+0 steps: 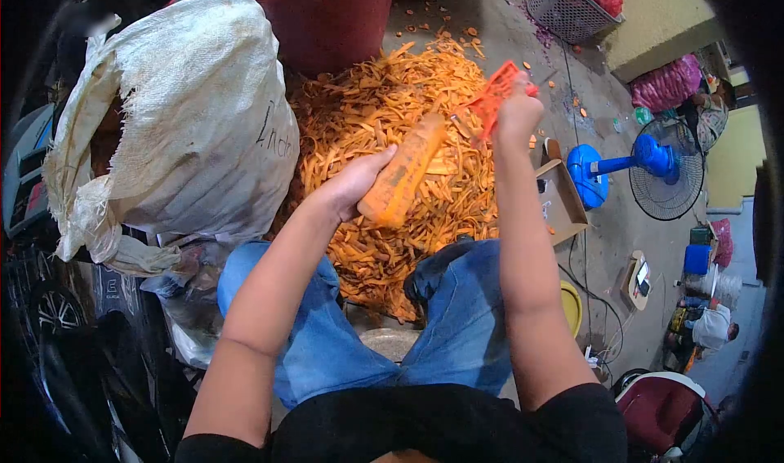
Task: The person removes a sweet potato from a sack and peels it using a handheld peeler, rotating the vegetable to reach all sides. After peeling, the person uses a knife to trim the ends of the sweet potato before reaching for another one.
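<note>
My left hand [357,184] is closed round the thick end of a large carrot [402,175], its thumb lying along the side. Bright orange flesh shows near that end, while darker skin covers parts of the rest. My right hand [518,118] grips a red-orange peeler [496,95] with cut-outs in its body, slightly blurred, close beyond the carrot's far tip. Below both hands spreads a big heap of carrot peelings [359,124], reaching down between my feet.
A white woven sack [196,95] stands at the left, with a dark red tub [335,22] behind the heap. On the right are a cardboard box [563,202], a blue fan [629,162] and a cable on the floor. A person [712,326] is farther off.
</note>
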Demonstrator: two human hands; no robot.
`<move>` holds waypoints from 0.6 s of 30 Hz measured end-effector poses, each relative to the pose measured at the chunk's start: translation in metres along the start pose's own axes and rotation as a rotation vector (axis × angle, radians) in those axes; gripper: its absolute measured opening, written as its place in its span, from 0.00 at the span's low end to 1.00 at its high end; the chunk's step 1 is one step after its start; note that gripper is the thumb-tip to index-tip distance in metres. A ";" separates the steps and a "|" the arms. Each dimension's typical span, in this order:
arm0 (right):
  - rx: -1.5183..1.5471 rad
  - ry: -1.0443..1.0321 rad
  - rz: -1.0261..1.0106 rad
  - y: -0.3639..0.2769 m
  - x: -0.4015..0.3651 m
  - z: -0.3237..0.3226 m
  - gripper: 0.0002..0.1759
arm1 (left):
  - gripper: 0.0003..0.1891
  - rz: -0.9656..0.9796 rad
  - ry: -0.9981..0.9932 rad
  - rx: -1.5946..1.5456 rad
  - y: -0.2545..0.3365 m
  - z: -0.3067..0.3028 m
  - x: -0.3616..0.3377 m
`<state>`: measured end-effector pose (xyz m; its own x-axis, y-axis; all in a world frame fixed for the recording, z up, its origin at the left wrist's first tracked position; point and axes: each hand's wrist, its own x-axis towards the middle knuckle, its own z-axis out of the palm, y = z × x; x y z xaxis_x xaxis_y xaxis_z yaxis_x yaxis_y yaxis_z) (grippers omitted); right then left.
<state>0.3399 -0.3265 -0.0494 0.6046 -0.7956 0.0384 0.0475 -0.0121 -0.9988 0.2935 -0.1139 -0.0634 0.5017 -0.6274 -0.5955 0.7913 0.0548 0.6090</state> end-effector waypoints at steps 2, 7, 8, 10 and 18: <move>0.034 -0.203 -0.054 -0.001 -0.027 0.012 0.16 | 0.20 0.028 -0.029 -0.127 -0.004 -0.005 0.011; -0.010 -0.492 -0.068 -0.005 -0.100 0.028 0.14 | 0.18 0.121 0.017 -0.302 -0.001 -0.007 0.015; -0.030 -0.530 -0.085 -0.002 -0.104 0.029 0.14 | 0.18 0.120 0.019 -0.301 0.000 -0.006 0.013; 0.013 -0.501 -0.064 -0.003 -0.105 0.031 0.15 | 0.16 0.124 0.074 -0.327 0.002 -0.001 0.010; -0.406 -0.342 -0.344 0.005 -0.084 0.028 0.16 | 0.17 0.171 0.095 -0.088 -0.003 0.002 0.010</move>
<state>0.3117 -0.2433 -0.0568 0.8313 -0.4678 0.3003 0.0197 -0.5150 -0.8570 0.2956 -0.1221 -0.0702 0.6588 -0.5274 -0.5365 0.7171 0.2244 0.6599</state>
